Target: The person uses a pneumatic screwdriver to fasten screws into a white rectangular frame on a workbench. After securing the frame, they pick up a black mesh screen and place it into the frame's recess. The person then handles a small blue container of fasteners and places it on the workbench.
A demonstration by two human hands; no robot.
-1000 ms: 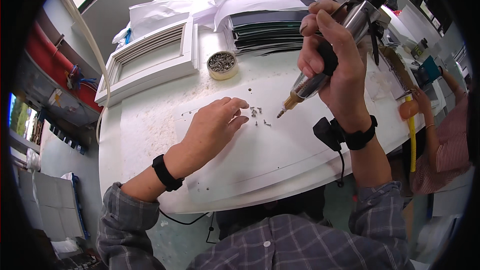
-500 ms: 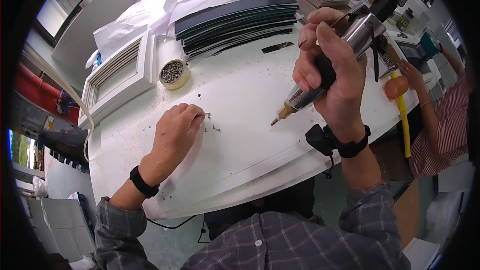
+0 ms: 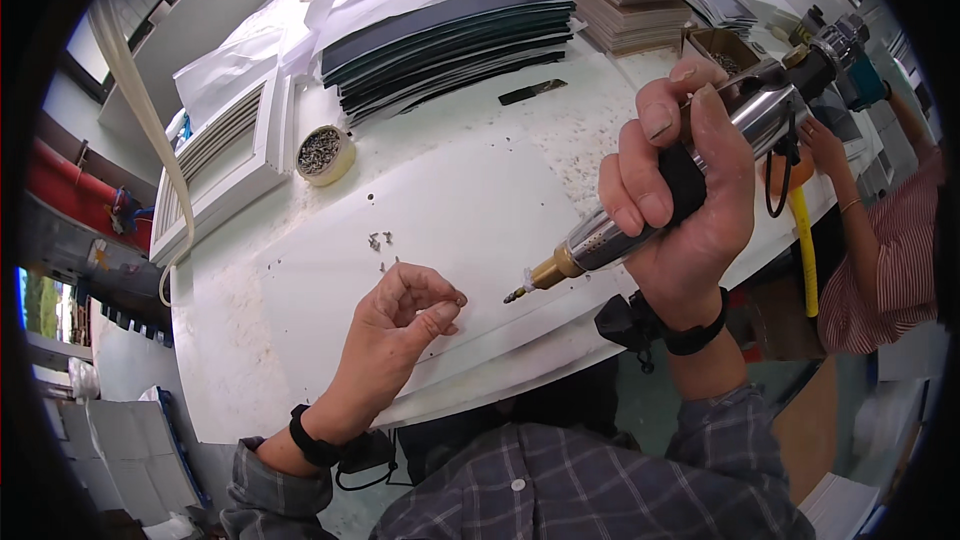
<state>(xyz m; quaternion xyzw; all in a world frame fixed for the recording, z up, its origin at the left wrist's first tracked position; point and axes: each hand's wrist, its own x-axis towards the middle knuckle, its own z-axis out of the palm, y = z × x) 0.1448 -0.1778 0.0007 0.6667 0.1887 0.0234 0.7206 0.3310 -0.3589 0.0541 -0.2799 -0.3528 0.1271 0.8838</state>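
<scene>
My right hand (image 3: 690,180) is wrapped round a pneumatic screwdriver (image 3: 610,235), a silver tool with a black grip and brass nose. Its bit points down and left, a short way from my left fingertips. My left hand (image 3: 400,315) is closed in a pinch, with a tiny screw (image 3: 461,300) just showing at the fingertips. Behind it, a few loose screws (image 3: 380,239) lie on the white board (image 3: 480,190). Farther back stands a round tub (image 3: 325,156) full of small screws.
Left of the tub leans a white louvred frame (image 3: 225,175). A stack of dark panels (image 3: 450,45) and a stack of brown boards (image 3: 630,0) stand behind. A flat dark blade (image 3: 533,92) lies before them. At right, another person's hand (image 3: 825,150) is near a yellow-handled tool (image 3: 803,240).
My left hand has come away from the loose screws, moving right and nearer to me, its fingers pinched. The screwdriver's bit has moved left and down toward it.
</scene>
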